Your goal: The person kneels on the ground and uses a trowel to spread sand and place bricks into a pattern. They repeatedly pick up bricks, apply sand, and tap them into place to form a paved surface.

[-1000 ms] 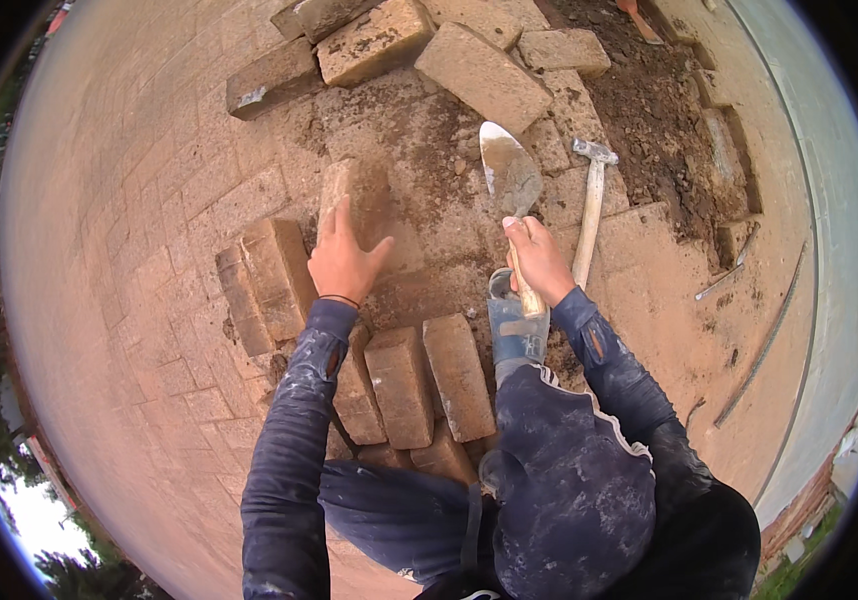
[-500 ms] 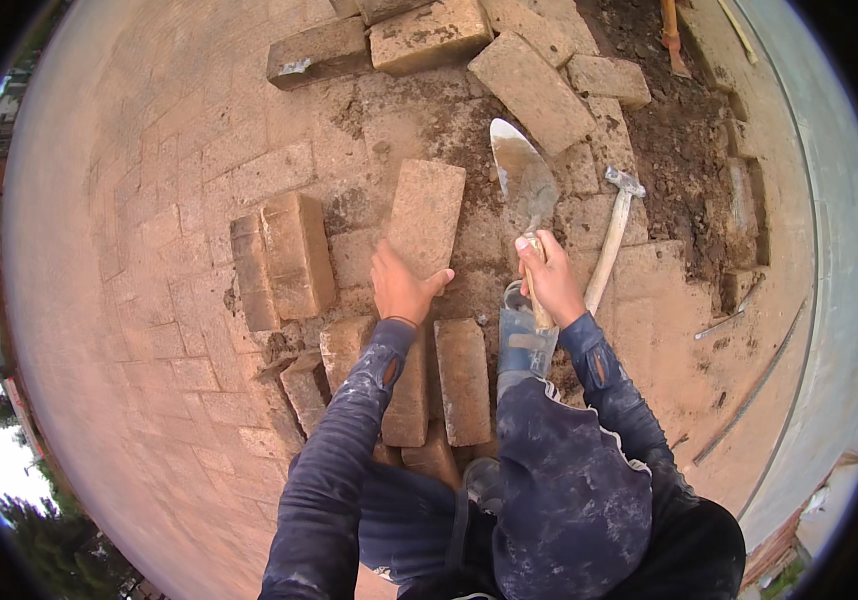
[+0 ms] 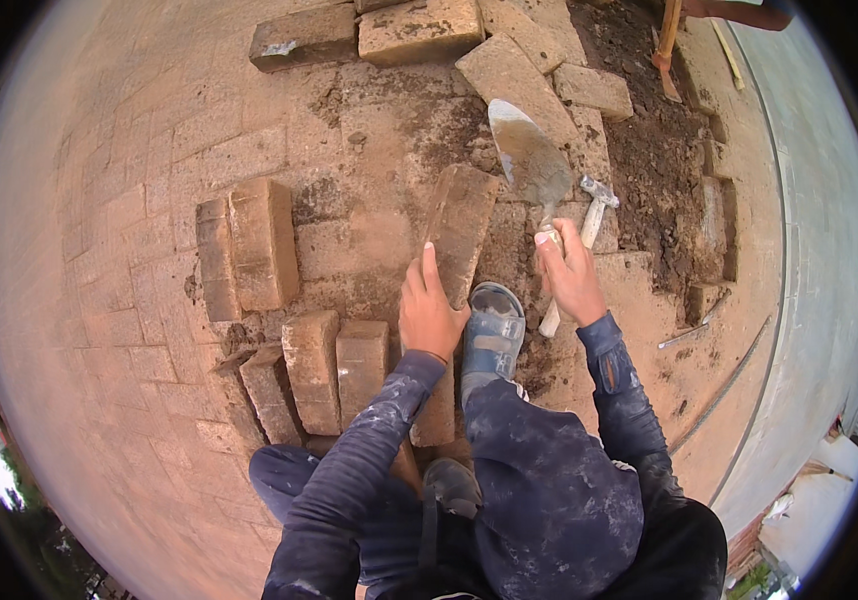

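My left hand (image 3: 431, 312) is closed on a paving brick (image 3: 467, 215), which is tipped so that a narrow side shows, in front of my sandalled foot (image 3: 495, 330). Gripped in my right hand (image 3: 573, 272) is the handle of a trowel (image 3: 531, 155); its pointed, dirt-smeared blade faces away from me. Just past that hand a hammer (image 3: 598, 205) with a pale wooden handle lies on the ground, partly covered by my fingers.
Several bricks (image 3: 311, 370) stand in a row by my left knee, with a pair (image 3: 261, 245) beyond them. More bricks (image 3: 519, 85) lie at the far side. A soil trench (image 3: 649, 180) runs on the right, where another person's arm (image 3: 739, 12) and a wooden-handled digging tool (image 3: 665, 50) appear.
The brick in my left hand has turned from its broad face onto its side and shifted right, nearer the trowel. Another person's arm has come into view at the top right.
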Tool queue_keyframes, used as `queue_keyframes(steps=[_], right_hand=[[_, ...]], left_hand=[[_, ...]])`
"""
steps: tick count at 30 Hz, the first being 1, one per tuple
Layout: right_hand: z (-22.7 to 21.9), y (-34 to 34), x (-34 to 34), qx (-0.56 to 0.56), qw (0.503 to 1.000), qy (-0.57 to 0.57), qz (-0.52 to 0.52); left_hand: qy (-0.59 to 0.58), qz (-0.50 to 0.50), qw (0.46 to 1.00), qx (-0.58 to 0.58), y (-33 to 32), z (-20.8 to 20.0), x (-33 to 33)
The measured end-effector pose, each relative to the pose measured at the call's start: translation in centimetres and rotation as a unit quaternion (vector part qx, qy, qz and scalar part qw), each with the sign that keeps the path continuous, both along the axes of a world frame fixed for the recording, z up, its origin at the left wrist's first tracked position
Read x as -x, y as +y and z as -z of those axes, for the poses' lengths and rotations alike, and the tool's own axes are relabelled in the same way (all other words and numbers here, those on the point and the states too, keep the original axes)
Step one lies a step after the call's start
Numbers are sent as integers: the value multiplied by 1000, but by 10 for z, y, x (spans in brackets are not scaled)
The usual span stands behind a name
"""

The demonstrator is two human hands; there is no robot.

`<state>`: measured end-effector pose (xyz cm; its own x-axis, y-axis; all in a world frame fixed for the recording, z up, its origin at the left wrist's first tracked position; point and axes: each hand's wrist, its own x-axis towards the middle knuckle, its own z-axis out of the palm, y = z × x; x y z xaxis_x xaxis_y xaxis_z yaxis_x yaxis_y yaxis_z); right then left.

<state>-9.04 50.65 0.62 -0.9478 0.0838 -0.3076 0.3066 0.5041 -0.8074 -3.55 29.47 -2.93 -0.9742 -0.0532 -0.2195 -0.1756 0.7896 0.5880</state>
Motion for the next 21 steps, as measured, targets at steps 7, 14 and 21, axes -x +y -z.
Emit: queue_keyframes(steps=[7, 14, 21], right_hand=[[-2, 4, -57, -161, 978, 113, -66], [14, -21, -67, -260, 945, 136, -148], [28, -51, -13, -277, 942, 159, -99]], left_hand=[[19, 62, 998, 26, -41, 11, 26], [93, 82, 992, -8, -72, 21, 39], [45, 16, 998, -39, -73, 13, 30]])
